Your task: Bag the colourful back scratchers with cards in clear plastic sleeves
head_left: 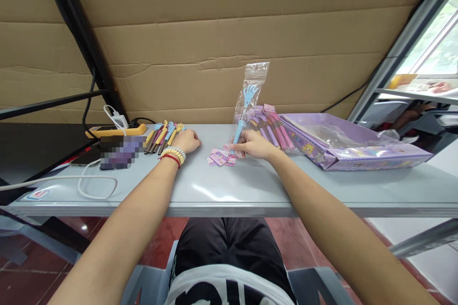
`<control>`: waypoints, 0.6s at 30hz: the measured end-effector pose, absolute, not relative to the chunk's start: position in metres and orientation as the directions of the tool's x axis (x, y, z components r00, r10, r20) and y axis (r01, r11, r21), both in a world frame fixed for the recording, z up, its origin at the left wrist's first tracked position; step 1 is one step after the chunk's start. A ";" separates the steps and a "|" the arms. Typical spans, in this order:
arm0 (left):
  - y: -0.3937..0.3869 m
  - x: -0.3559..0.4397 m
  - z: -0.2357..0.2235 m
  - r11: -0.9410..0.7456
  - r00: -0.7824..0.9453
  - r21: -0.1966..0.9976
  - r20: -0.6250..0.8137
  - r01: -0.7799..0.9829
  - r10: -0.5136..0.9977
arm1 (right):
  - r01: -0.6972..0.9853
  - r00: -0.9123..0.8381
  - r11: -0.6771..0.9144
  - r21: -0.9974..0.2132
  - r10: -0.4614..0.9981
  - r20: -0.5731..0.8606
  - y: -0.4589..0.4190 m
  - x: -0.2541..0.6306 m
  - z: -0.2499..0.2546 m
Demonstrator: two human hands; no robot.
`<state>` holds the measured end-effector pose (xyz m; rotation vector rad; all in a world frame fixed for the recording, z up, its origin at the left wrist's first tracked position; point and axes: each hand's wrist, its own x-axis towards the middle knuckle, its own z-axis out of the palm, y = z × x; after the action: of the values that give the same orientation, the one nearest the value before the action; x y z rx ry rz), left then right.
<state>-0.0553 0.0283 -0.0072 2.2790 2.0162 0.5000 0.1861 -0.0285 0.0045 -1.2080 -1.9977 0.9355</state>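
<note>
In my right hand (253, 145) is the lower end of a clear zip bag (256, 72), pinched between thumb and fingers. Inside the bag stands a blue back scratcher (240, 129), its hand-shaped head upward. Small pink printed cards (220, 157) lie loosely heaped on the table just left of these fingers. My left hand (188, 141) rests as a loose fist on the table, with nothing visible in it. Beside it, to the left, lies a pile of unbagged yellow, blue and dark back scratchers (162, 137). Bagged purple and pink ones (274, 131) lie behind my right hand.
A purple open box (358, 150) with clear plastic bags (343, 136) in it stands at the right. On the left are a yellow power strip (132, 130), a phone partly blurred out (119, 155) and a white cable (96, 196). Cardboard (229, 33) walls off the back.
</note>
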 end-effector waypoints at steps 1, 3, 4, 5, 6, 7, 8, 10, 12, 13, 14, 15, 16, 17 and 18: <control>0.028 -0.055 -0.007 -0.144 0.093 0.257 0.202 0.956 0.975 | 0.466 -0.393 0.329 -0.821 0.908 0.141 -0.029 0.186 0.005; 0.028 -0.055 -0.007 -0.145 0.094 0.256 0.202 0.956 0.975 | 0.453 -0.399 0.326 -0.830 0.907 0.138 -0.030 0.185 0.005; 0.028 -0.055 -0.007 -0.145 0.095 0.255 0.201 0.956 0.975 | 0.452 -0.400 0.323 -0.831 0.907 0.135 -0.030 0.185 0.006; 0.028 -0.055 -0.007 -0.145 0.095 0.253 0.200 0.956 0.975 | 0.454 -0.397 0.320 -0.832 0.908 0.133 -0.030 0.185 0.006; 0.028 -0.055 -0.007 -0.145 0.095 0.253 0.198 0.957 0.976 | 0.455 -0.395 0.318 -0.832 0.909 0.132 -0.031 0.185 0.006; 0.028 -0.055 -0.006 -0.145 0.096 0.253 0.196 0.957 0.976 | 0.455 -0.395 0.318 -0.832 0.909 0.131 -0.031 0.185 0.006; 0.028 -0.055 -0.006 -0.146 0.098 0.254 0.193 0.956 0.976 | 0.452 -0.399 0.320 -0.833 0.908 0.132 -0.031 0.185 0.006; 0.027 -0.055 -0.006 -0.148 0.100 0.258 0.190 0.955 0.977 | 0.442 -0.411 0.325 -0.836 0.902 0.133 -0.030 0.186 0.005; 0.027 -0.055 -0.006 -0.146 0.098 0.258 0.189 0.955 0.977 | 0.435 -0.423 0.333 -0.837 0.896 0.136 -0.029 0.186 0.003; 0.027 -0.055 -0.006 -0.144 0.097 0.256 0.190 0.956 0.977 | 0.434 -0.427 0.335 -0.836 0.894 0.137 -0.028 0.187 0.003; 0.027 -0.055 -0.006 -0.144 0.096 0.254 0.191 0.956 0.977 | 0.431 -0.432 0.338 -0.837 0.892 0.137 -0.027 0.187 0.002; 0.027 -0.055 -0.006 -0.144 0.097 0.252 0.192 0.957 0.977 | 0.427 -0.436 0.339 -0.838 0.889 0.137 -0.026 0.187 0.001; 0.027 -0.055 -0.006 -0.145 0.098 0.250 0.194 0.957 0.976 | 0.424 -0.439 0.337 -0.841 0.888 0.135 -0.026 0.187 0.001; 0.027 -0.055 -0.006 -0.147 0.100 0.248 0.195 0.957 0.976 | 0.420 -0.440 0.333 -0.844 0.888 0.131 -0.025 0.187 0.000; 0.027 -0.055 -0.006 -0.149 0.102 0.248 0.195 0.957 0.976 | 0.417 -0.440 0.328 -0.848 0.889 0.127 -0.025 0.187 0.000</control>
<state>-0.0549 0.0273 -0.0062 2.2877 2.0100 0.4840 0.1874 -0.0248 -0.0002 -1.1449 -1.9998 1.0226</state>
